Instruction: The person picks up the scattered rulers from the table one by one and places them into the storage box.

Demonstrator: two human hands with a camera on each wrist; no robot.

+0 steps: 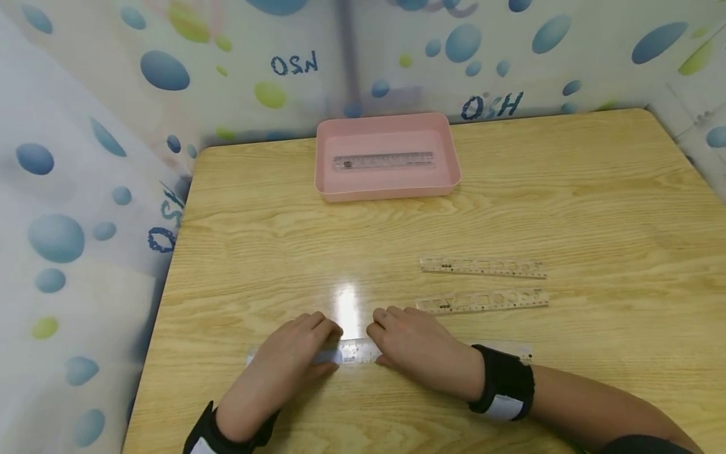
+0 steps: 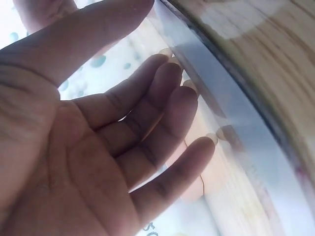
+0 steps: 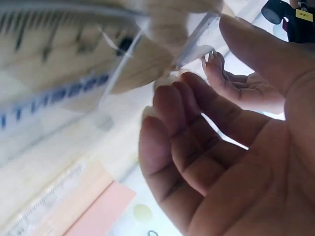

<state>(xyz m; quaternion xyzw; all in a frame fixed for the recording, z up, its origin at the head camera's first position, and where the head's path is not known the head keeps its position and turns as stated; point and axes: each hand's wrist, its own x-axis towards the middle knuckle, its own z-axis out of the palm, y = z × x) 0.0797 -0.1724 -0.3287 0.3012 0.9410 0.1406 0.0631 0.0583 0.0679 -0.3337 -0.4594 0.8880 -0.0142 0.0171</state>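
A long clear plastic ruler (image 1: pixel 358 351) lies crosswise near the front of the table. My left hand (image 1: pixel 290 353) grips it left of its middle, thumb at the near edge and fingertips at the far edge. On the other side of a short gap, my right hand (image 1: pixel 422 345) holds the same ruler. Up close in the right wrist view, the ruler (image 3: pixel 54 54) shows black graduations and blue lettering. The left wrist view has the fingertips touching its clear strip (image 2: pixel 236 93). The hands cover parts of the ruler.
Two shorter clear stencil rulers, an upper one (image 1: pixel 482 267) and a lower one (image 1: pixel 482 301), lie beyond my right hand. A pink tray (image 1: pixel 391 194) stands at the table's back edge with a clear ruler (image 1: pixel 386 160) inside. Patterned walls border the wooden table (image 1: pixel 255 246).
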